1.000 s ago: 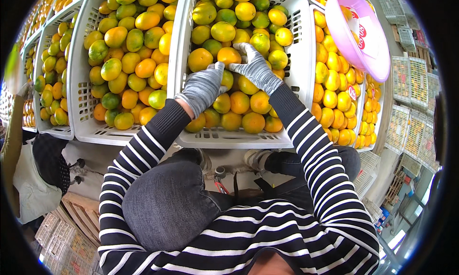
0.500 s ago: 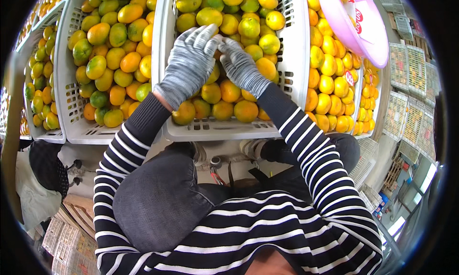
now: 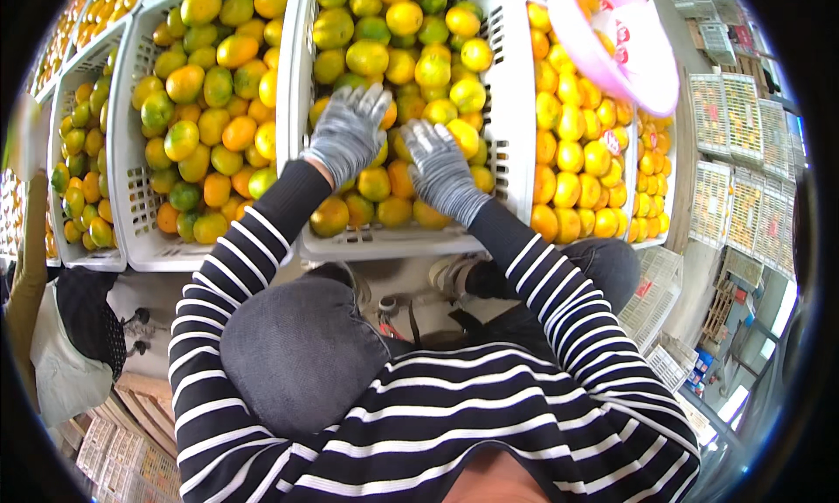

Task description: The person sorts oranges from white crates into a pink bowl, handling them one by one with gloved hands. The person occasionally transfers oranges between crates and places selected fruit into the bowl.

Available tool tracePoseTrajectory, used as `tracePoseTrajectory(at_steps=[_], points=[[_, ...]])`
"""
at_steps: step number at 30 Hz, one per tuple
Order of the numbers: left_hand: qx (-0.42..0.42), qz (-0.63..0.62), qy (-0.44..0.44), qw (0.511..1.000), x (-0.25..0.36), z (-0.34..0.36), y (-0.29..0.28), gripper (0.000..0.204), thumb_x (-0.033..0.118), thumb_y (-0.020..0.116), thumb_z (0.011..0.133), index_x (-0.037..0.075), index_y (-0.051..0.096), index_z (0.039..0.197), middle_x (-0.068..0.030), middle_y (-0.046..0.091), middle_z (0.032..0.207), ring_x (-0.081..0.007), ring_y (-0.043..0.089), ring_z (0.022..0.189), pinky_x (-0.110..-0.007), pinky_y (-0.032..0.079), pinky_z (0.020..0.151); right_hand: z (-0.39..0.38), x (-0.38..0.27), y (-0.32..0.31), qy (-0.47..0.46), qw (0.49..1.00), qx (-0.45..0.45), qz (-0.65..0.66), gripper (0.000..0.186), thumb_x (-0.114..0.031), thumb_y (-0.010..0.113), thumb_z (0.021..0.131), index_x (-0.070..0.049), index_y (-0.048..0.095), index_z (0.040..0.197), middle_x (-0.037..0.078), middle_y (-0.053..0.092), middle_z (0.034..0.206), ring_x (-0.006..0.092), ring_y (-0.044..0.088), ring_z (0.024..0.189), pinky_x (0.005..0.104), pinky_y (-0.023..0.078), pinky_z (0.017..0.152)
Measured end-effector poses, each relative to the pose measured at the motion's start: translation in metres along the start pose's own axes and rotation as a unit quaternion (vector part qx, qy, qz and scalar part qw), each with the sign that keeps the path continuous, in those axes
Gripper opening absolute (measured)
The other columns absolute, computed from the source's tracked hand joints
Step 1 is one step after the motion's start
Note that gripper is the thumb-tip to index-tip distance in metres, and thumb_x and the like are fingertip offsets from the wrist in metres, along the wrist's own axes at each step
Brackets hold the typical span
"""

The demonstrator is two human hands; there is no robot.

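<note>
- Fruit, orange and green, fills the white crate before me!
- Left hand, gloved, lies palm down over it, fingers loosely spread, gripping nothing that shows.
- Right hand, nearer me, fingers stretched out too; what's under my palms, I can't tell.
- Pink basin, far right!

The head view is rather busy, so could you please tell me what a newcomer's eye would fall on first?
Probably the left hand and right hand in grey gloves, palms down over the green and orange fruit in the middle crate. Next might come the pink basin, tilted over the fruit at upper right, and the bold black-and-white striped sweater across the lower part.
</note>
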State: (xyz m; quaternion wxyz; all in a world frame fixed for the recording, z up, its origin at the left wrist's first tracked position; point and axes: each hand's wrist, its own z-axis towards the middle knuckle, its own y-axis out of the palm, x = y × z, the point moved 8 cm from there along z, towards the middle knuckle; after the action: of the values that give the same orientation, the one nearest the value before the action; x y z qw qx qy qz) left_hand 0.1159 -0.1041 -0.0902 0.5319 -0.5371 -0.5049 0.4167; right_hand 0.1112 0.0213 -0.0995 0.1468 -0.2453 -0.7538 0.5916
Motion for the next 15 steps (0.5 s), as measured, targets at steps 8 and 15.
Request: tracePoseTrajectory(at_steps=[8,15], points=[[0.011,-0.019,-0.018,1.0,-0.001,0.002,-0.002,0.063,0.036,0.054,0.093,0.006,0.04,0.146,-0.0167,0.042,0.15,-0.0299,0.046,0.132,-0.045,0.026,0.116,0.007,0.015,-0.013,-0.035,0.994,-0.009,0.102,0.062,-0.028,0.056,0.092,0.0,0.04,0.145,0.019,0.041,0.149,0.0295,0.038,0.14,0.0408,0.025,0.119],[0.037,-0.026,-0.025,0.999,-0.005,-0.004,-0.004,0.063,0.036,0.055,0.091,0.004,0.042,0.144,-0.0176,0.044,0.148,-0.0303,0.047,0.131,-0.045,0.027,0.115,0.096,0.1,-0.055,0.031,0.995,0.09,0.041,0.069,-0.023,0.072,0.082,-0.011,0.042,0.143,0.017,0.047,0.142,0.0339,0.052,0.125,0.0421,0.044,0.105]])
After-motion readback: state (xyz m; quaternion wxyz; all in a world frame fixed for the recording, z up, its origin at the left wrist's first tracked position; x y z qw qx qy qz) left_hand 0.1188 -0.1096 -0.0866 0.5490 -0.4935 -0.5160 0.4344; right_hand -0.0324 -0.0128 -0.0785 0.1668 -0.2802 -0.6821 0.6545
